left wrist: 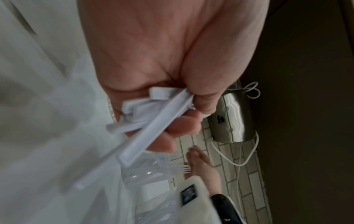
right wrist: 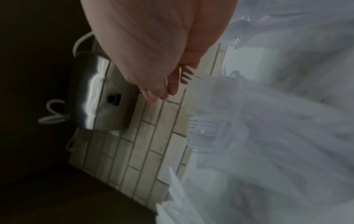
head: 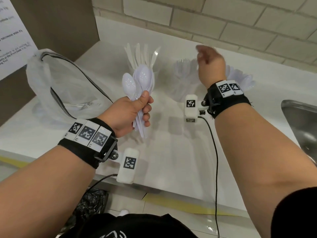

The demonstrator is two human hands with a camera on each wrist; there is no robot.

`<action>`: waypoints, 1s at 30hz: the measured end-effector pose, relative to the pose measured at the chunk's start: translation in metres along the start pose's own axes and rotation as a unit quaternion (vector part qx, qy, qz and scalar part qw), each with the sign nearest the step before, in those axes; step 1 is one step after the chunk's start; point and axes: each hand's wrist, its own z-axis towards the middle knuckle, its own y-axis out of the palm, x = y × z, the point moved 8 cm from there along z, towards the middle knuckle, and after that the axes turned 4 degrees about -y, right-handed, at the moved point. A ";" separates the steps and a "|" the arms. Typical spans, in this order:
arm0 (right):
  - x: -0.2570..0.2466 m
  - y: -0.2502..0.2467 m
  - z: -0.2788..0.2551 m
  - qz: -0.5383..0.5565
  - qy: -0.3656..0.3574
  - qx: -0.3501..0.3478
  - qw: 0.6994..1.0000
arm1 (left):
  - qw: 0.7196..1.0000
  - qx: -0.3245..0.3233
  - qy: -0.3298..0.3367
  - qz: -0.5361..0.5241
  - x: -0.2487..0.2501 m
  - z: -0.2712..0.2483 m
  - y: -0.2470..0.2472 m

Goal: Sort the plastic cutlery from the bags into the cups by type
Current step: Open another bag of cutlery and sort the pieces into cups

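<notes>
My left hand point(head: 132, 110) grips a bunch of white plastic spoons point(head: 137, 81) by their handles, bowls up, above the white counter point(head: 171, 160). The left wrist view shows the handles point(left wrist: 151, 128) sticking out under my curled fingers. Right behind the bunch stands a clear cup of knives point(head: 142, 55). My right hand point(head: 207, 57) hovers, blurred, over a clear cup of forks point(head: 183, 71), fingers relaxed and holding nothing that I can see. One fork's tines point(right wrist: 186, 74) show beside those fingers. A cup of spoons point(head: 240, 76) stands mostly hidden behind the right wrist.
A crumpled clear plastic bag point(head: 42, 79) lies at the counter's left beside a brown panel point(head: 60, 23). A steel sink point(head: 301, 127) is at the right edge. A brick wall point(head: 223, 18) closes the back, with a metal wall unit point(left wrist: 229, 118) on it.
</notes>
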 end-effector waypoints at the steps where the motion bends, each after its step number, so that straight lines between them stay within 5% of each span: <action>1: 0.004 0.011 -0.003 -0.051 -0.002 -0.056 0.997 | 1.000 -0.002 -0.001 0.002 0.000 0.001 0.002; 3: 0.010 0.023 -0.007 -0.084 -0.003 -0.099 0.992 | 1.000 -0.006 -0.003 0.004 -0.001 0.002 0.006; 7: -0.001 0.006 -0.006 -0.071 -0.022 -0.003 0.997 | 1.000 -0.011 -0.006 0.008 -0.002 0.005 0.010; 12: 0.001 0.023 -0.013 -0.173 0.018 -0.106 0.979 | 0.999 -0.008 -0.017 0.031 -0.004 0.010 0.017; 18: -0.047 -0.006 -0.039 0.016 -0.004 -0.003 1.000 | 0.996 0.022 -0.021 0.078 -0.003 0.020 0.032; 21: -0.060 0.006 -0.070 0.154 0.080 -0.115 0.978 | 0.986 0.042 0.007 0.159 -0.001 0.027 0.046; 24: -0.051 0.021 -0.092 0.182 0.148 -0.209 0.949 | 0.957 0.047 0.043 0.285 0.002 0.036 0.061; 27: -0.043 0.018 -0.094 0.133 0.162 -0.159 0.965 | 0.924 0.022 0.055 0.378 0.000 0.041 0.080; 30: -0.037 0.011 -0.092 0.165 0.157 -0.115 0.967 | 0.941 -0.004 0.039 0.337 -0.006 0.040 0.090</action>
